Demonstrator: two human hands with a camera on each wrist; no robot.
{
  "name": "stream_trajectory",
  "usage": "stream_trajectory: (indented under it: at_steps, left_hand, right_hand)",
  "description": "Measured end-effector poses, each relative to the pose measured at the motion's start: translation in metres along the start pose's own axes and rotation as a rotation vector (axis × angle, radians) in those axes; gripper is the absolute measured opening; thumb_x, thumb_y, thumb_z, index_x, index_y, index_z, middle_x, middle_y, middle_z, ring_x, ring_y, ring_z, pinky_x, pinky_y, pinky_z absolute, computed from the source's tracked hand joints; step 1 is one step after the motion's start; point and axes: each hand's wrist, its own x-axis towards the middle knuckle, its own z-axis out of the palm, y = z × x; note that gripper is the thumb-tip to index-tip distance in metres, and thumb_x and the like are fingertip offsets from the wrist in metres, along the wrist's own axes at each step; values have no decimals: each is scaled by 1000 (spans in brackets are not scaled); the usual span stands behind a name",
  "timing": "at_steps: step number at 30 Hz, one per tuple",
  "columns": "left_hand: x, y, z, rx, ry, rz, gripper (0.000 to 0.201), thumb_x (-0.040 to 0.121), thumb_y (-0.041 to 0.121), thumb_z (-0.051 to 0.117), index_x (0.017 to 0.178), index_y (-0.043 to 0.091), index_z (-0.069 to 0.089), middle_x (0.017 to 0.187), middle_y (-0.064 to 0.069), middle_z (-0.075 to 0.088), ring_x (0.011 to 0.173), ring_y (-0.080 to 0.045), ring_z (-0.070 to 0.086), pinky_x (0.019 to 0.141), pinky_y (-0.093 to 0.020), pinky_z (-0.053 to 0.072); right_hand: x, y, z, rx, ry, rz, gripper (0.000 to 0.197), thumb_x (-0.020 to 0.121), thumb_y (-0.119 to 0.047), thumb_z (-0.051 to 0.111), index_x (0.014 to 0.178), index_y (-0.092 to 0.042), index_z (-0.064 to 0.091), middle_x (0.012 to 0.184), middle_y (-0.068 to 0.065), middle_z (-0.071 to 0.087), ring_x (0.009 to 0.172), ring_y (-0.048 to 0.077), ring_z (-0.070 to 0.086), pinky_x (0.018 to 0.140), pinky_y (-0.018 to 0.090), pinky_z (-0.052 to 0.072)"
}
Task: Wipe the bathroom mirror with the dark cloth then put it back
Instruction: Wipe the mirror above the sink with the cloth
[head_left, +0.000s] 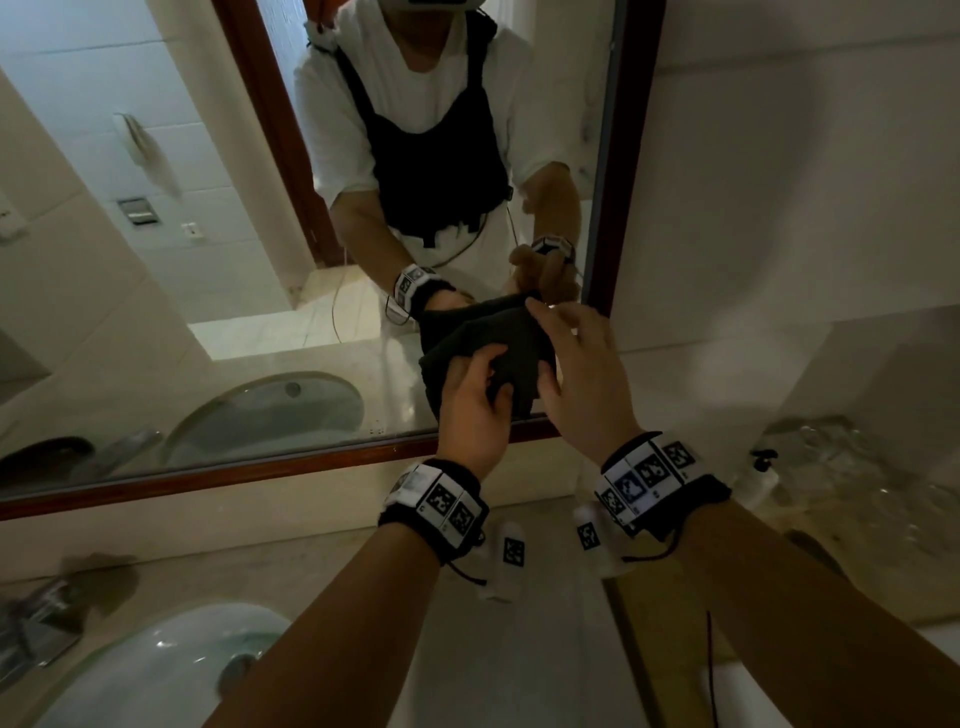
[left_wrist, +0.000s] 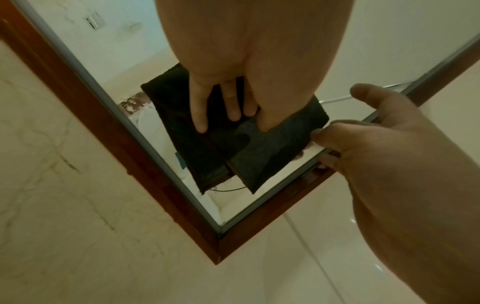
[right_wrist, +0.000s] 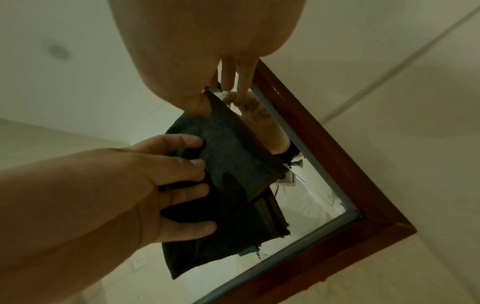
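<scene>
The bathroom mirror (head_left: 234, 234) has a dark red wooden frame (head_left: 618, 208). The dark cloth (head_left: 519, 338) hangs folded in front of the glass, close to its lower right corner, with its reflection right beside it. My left hand (head_left: 493, 384) grips the cloth's lower left part, fingers spread over its face (right_wrist: 187, 174). My right hand (head_left: 543, 314) pinches the cloth's top right corner between thumb and fingers. In the left wrist view the cloth (left_wrist: 272, 148) meets the glass along one edge, and the right hand (left_wrist: 317, 134) holds its side. The mirror's corner (right_wrist: 350, 216) lies just beyond the cloth.
Below the mirror runs a marble counter (head_left: 311, 561) with a white sink (head_left: 156, 675) and a chrome tap (head_left: 36, 623) at lower left. Two small white bottles (head_left: 511, 556) with printed markers stand under my wrists. Clear glassware (head_left: 857, 467) sits at right against the tiled wall.
</scene>
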Motion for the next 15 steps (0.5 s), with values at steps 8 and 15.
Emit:
stream_trajectory:
  at_steps: [8, 15]
  left_hand:
    - [-6, -30, -4, -39, -18, 86, 47, 92, 9, 52, 135, 29, 48, 130, 11, 37, 124, -21, 48, 103, -43, 48]
    - [-22, -59, -21, -78, -3, 101, 49, 93, 11, 51, 140, 21, 48, 134, 9, 37, 125, -20, 48, 102, -45, 49]
  right_hand:
    - [3, 15, 12, -68, 49, -42, 66, 85, 1, 53, 147, -19, 42, 159, 13, 25, 143, 34, 29, 112, 47, 39]
    - [-3, 21, 22, -126, -25, -28, 88, 77, 16, 61, 152, -22, 36, 165, 6, 8, 151, 27, 12, 113, 23, 28]
